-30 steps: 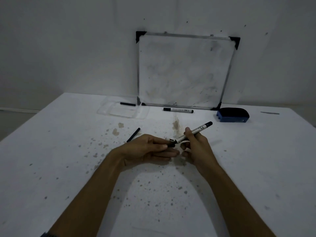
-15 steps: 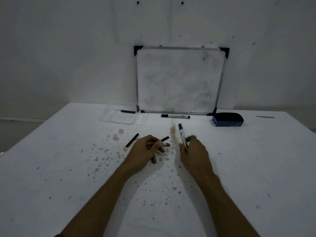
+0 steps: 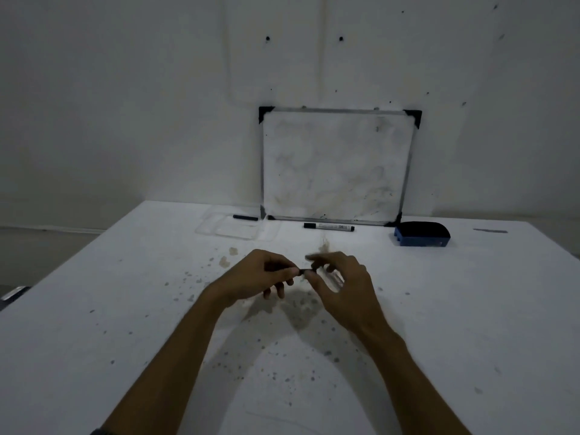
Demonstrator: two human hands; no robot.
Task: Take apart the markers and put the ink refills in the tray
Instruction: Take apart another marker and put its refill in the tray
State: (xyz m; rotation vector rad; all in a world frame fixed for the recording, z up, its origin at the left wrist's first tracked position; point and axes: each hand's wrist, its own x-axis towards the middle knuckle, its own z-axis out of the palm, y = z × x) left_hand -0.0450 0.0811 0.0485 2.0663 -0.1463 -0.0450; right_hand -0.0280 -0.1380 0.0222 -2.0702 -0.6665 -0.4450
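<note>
My left hand (image 3: 260,274) pinches a short dark marker piece (image 3: 302,272) between thumb and forefinger. My right hand (image 3: 345,287) meets it from the right, its fingertips on the other end of the piece. A pale marker barrel (image 3: 333,276) shows as a blur inside the right hand. At the back left lies the clear tray (image 3: 219,232), with a black ink refill (image 3: 245,217) at its far edge. One whole marker (image 3: 329,227) lies in front of the whiteboard.
A whiteboard (image 3: 335,164) leans on the wall at the back. A blue eraser (image 3: 422,234) sits to its right. The white table (image 3: 470,309) is speckled with ink stains around my hands. A thin grey strip (image 3: 489,230) lies at the far right.
My hands pulled apart, the left taking a dark piece out of the marker, then came together again. The head tilted up. The loose black stick on the table is now out of sight.
</note>
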